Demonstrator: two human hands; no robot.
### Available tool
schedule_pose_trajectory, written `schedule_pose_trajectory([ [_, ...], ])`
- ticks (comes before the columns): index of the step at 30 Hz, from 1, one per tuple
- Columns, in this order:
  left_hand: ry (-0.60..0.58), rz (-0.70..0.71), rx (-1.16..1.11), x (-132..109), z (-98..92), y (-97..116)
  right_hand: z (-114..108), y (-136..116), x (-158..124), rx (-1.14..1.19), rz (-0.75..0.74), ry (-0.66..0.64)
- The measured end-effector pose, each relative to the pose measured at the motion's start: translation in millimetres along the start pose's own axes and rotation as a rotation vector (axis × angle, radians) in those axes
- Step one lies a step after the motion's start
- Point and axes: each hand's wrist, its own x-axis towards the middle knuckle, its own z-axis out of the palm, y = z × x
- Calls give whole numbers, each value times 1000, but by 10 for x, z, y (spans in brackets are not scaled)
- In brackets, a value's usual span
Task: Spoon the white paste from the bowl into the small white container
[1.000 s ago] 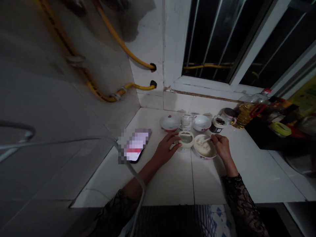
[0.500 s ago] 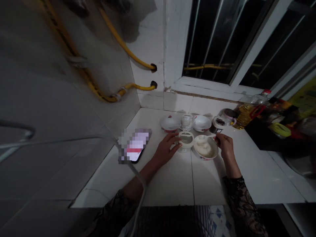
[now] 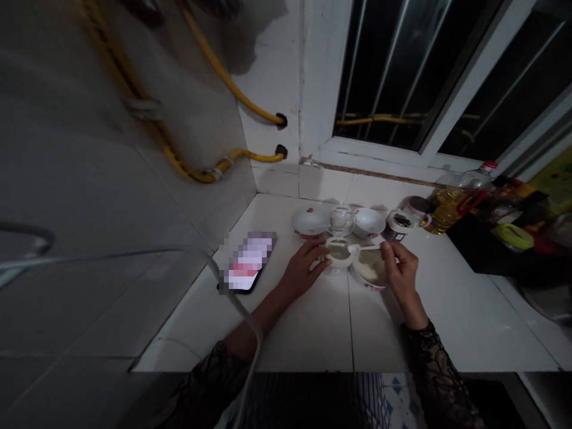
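My left hand [image 3: 302, 269] steadies a small clear jar with a white rim [image 3: 343, 262], fingers and thumb closed around its left side. A white spoon [image 3: 370, 246] is pinched in my right hand [image 3: 401, 269]. Its tip, with something white on it, reaches the right edge of the jar's rim. Under the spoon, just right of the jar, a floral bowl [image 3: 374, 287] holds a white, creamy-looking substance. Part of that bowl is hidden behind my right hand.
Behind the jar stand two bowls [image 3: 308, 221] [image 3: 369, 220] with a clear glass container [image 3: 342, 218] between them. A dark-lidded jar [image 3: 399, 224] and an oil bottle [image 3: 444, 211] are at the right. A phone [image 3: 250, 262] lies left; a pale cable [image 3: 257, 333] hangs in front.
My right hand has brought the spoon left and up, from over the white substance in the bowl to the jar's rim. My left hand keeps its hold on the jar.
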Motion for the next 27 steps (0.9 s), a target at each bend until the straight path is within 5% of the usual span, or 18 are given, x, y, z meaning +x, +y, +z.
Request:
schedule_pose_trajectory([
  [7,17,5,-16,-3,11,-4,-299,376,67,-253,275,-2],
  [14,17,4,-14,-4,9,5,-161,393,44,-305,357,-212],
  [20,5,-3,-21,0,-1,7,-180,448,60,-182,521,-61],
  [27,14,-3,-32,-5,10,3,-180,494,55,-161,564,-42],
])
